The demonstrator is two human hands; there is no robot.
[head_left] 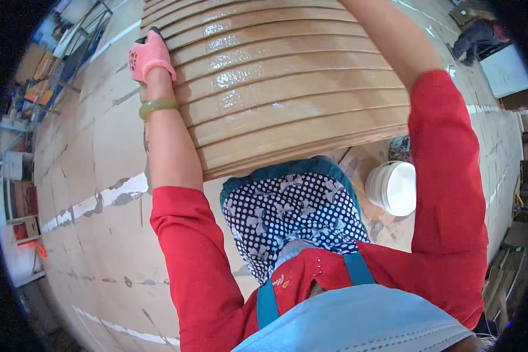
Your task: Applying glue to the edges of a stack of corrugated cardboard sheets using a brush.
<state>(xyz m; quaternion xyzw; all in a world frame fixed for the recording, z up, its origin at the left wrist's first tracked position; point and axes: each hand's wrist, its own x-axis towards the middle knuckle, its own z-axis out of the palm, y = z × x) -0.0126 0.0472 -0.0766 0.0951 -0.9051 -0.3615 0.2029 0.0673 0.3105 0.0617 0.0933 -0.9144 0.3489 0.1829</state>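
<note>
A thick stack of thin, glossy brown veneer sheets (281,76) fills the upper middle, its layered edges fanned toward me. My left hand (148,56), in a pink glove with a green bangle on the wrist, grips the stack's left edge. My right arm in a red sleeve reaches up along the stack's right side; that hand is out of the picture past the top edge. Below the stack I see my blue dotted apron (293,217) and a light blue face mask (358,322).
A white plastic bucket (393,188) stands on the floor by my right side. The floor (94,205) is laid with flat brown sheets with pale seams. Metal racks and shelving (70,47) line the left. A crouched person (478,38) is at the far upper right.
</note>
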